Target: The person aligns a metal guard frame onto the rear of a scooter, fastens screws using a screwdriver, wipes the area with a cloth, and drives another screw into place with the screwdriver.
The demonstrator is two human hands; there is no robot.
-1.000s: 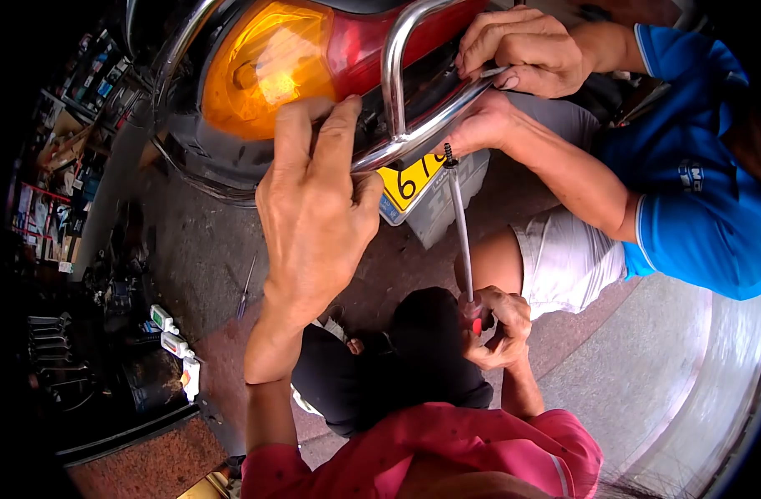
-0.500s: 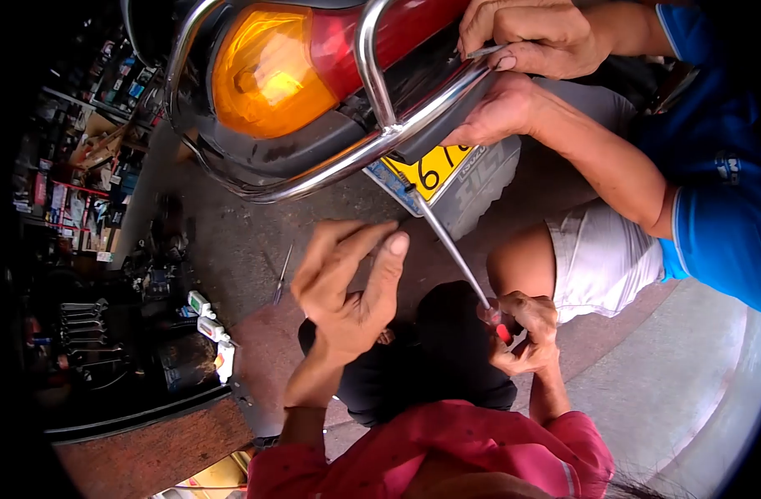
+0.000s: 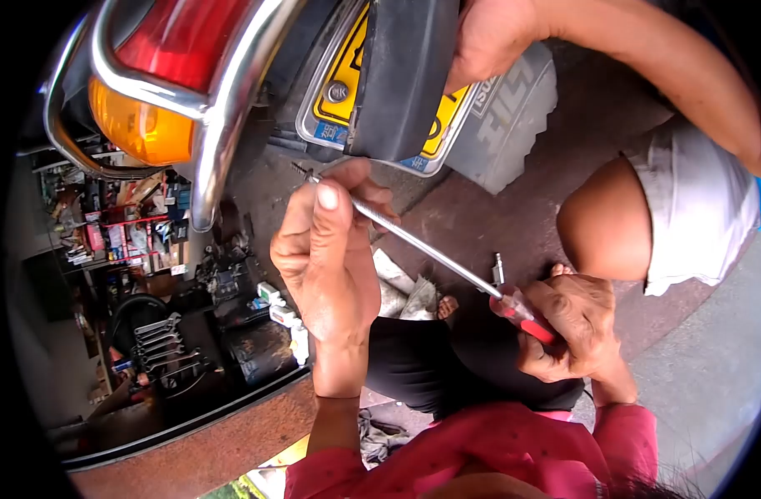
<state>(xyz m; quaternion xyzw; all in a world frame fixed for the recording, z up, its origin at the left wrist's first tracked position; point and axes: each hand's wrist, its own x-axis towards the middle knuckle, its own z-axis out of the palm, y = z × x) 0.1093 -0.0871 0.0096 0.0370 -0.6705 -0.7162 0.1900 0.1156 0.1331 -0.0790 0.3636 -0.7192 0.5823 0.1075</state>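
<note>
Across centre of frame, screwdriver (image 3: 430,251) slants, screw (image 3: 300,171) at its tip. Left hand (image 3: 334,266) pinches shaft near tip; right hand (image 3: 576,324) grips red-and-clear handle (image 3: 528,318). Loose seating or knock against chrome bar (image 3: 222,108), upper left, could drop screw.

And here's the floor (image 3: 513,208), dark reddish-brown, meeting a paler grey stretch (image 3: 705,358) at the lower right, where brighter light falls. Over on the left it's gloomy: shelves (image 3: 118,216) crammed with small boxes, a row of wrenches (image 3: 160,341) below them, white bottles (image 3: 282,316) beside, and a rusty-brown ledge (image 3: 197,428) nearest.
</note>
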